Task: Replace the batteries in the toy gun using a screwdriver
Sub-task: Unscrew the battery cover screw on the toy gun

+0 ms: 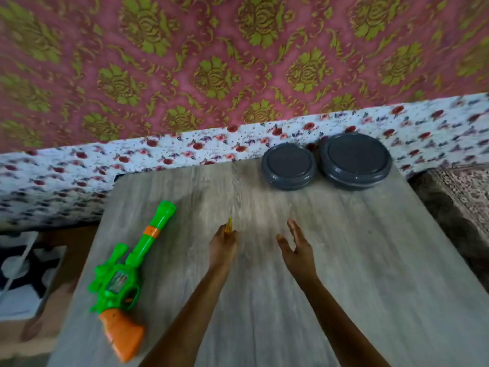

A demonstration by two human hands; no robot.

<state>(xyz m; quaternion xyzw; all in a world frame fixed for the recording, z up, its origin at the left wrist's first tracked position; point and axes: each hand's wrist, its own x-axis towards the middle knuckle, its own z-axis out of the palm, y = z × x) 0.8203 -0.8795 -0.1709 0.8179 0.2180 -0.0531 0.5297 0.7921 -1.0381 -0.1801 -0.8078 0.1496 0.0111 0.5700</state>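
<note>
On my feed: green-and-orange plastic toy gun, flat along the left edge of the grey wood-grain table; left hand mid-table, fingers curled round a slim amber screwdriver; right hand beside it, fingers straight, spread, holding nothing; two round dark-grey lidded containers at the far edge

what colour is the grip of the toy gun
Orange; the grip contrasts with the green toy gun body, clearest in the head view.
</note>
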